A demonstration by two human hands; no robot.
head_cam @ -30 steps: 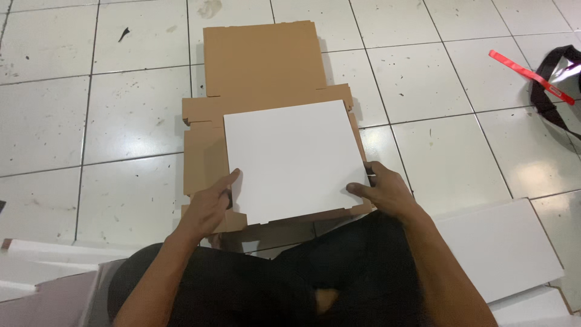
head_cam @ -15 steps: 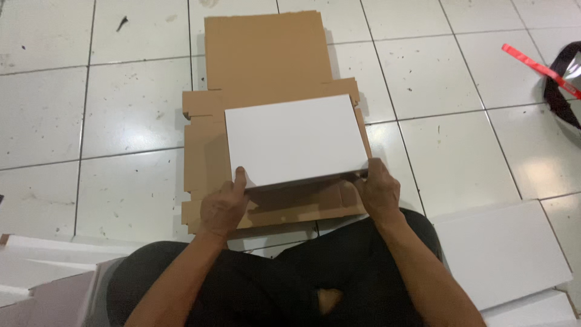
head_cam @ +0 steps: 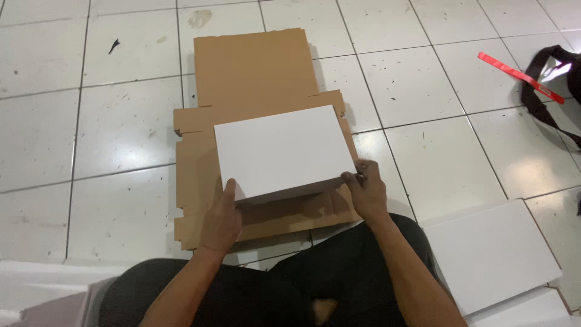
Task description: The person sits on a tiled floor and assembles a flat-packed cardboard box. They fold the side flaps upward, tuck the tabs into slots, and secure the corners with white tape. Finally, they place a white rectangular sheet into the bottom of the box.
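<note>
While that white panel (head_cam: 283, 150) sits folded over the flat brown cardboard blank (head_cam: 254, 79), you've got it lifted at its near edge, tilted up off the board beneath. The whole piece lies on the white tiled floor (head_cam: 91, 151), right in front of your crossed legs. Your left hand (head_cam: 221, 221) is at the near left corner, thumb up along the panel's edge, fingers tucked under where I can't see them. Your right hand (head_cam: 366, 192) pinches the near right corner, fingers curled tight on it.

Here's the risk as I read it: you're holding by two corners only, so the panel could bow in the middle or crease off its fold line if one hand pulls ahead of the other. The side flaps of the blank lie loose and flat; they could catch or slide on these slick tiles, since nothing pins the far end down.

Further out, a stack of white flat sheets (head_cam: 490, 254) waits at your right knee, more white at your left (head_cam: 36, 290). A red strip (head_cam: 520, 77) and a black strap (head_cam: 554, 91) lie well apart, upper right.
</note>
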